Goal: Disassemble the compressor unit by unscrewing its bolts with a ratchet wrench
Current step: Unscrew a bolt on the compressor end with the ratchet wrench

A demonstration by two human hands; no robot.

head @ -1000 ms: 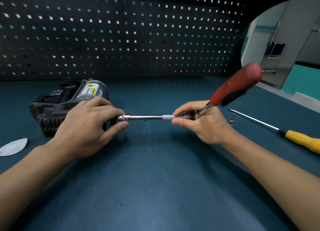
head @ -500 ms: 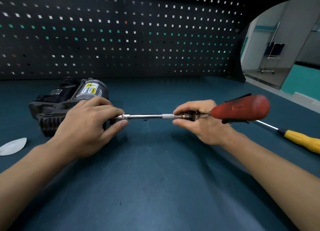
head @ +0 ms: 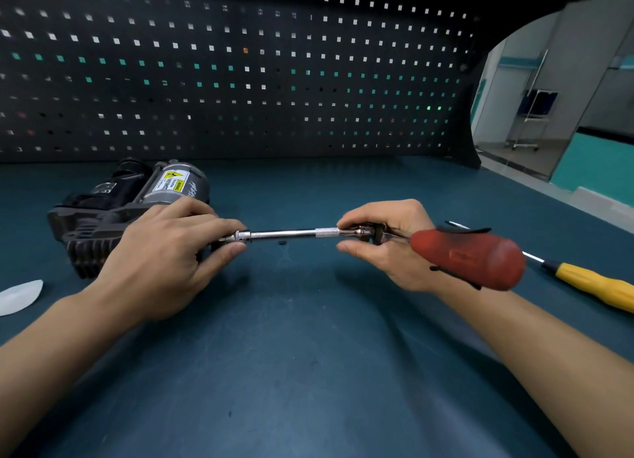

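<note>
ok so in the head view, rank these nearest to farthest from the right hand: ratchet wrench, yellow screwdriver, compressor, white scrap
1. ratchet wrench, in the right hand's grip
2. yellow screwdriver, just to its right
3. compressor, across on the left
4. white scrap, far left edge

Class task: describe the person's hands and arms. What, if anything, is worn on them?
Both are bare. The left hand and right hand wear no gloves, and no rings show on the fingers in view. The left forearm and right forearm carry no sleeve, watch or band up to the picture's edge.
</note>
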